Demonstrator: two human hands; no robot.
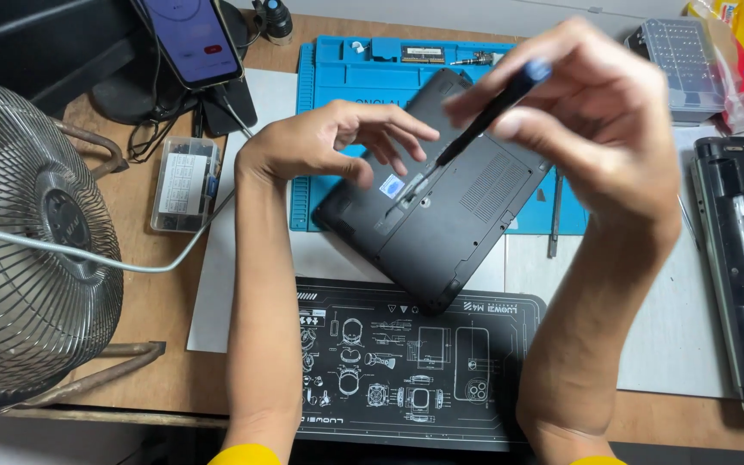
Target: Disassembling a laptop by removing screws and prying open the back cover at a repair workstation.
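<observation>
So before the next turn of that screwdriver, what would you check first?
1. Screwdriver gripped in right hand: ok.
2. Tip down on the laptop underside: ok.
3. Tip seated in a screw: cannot tell.
4. Left hand steadying the laptop: ok, its fingers rest on it.
5. Laptop flat on the blue mat: not ok, it overhangs onto the black mat.

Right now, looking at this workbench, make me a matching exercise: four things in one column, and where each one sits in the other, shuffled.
Things:
1. screwdriver
2. metal fan
3. phone
4. dark laptop

Places:
A. far left of the desk
B. propped up at the back left
C. in the right hand
D. underside up on the blue mat, under the left hand

Pairs: 1-C, 2-A, 3-B, 4-D
</observation>
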